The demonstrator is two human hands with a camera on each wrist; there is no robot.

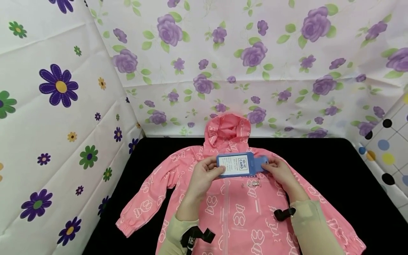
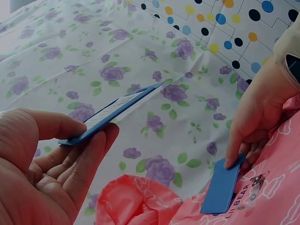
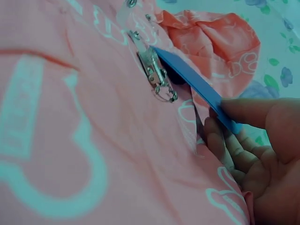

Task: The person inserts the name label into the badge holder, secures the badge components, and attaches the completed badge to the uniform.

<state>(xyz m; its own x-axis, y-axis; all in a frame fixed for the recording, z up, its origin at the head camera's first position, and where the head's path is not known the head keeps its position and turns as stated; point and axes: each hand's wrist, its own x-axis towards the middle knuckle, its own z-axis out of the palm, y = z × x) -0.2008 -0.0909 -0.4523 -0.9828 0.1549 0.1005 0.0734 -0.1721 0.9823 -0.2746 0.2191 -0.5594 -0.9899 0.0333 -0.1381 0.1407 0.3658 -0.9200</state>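
My left hand (image 1: 201, 177) pinches a blue ID card holder (image 1: 236, 173) by its left end, thumb on top; a white card printed "ID/IC CARD" faces up. Between thumb and fingers of my right hand (image 1: 283, 172) is a smaller flat blue plastic piece (image 1: 261, 163). The left wrist view shows this blue piece (image 2: 222, 185) apart from the card holder (image 2: 117, 112). Both hands are over a pink hooded jacket (image 1: 229, 212) with white bear outlines. On its chest, a metal badge clip (image 3: 152, 65) lies close to the blue piece (image 3: 197, 86) in the right wrist view.
The jacket lies spread on a black table (image 1: 318, 156), its hood (image 1: 227, 127) toward the back. A purple-flowered sheet (image 1: 204, 67) hangs behind the table, and a daisy-patterned sheet (image 1: 57, 141) stands at the left. Dotted white sheeting (image 1: 392, 141) borders the right side.
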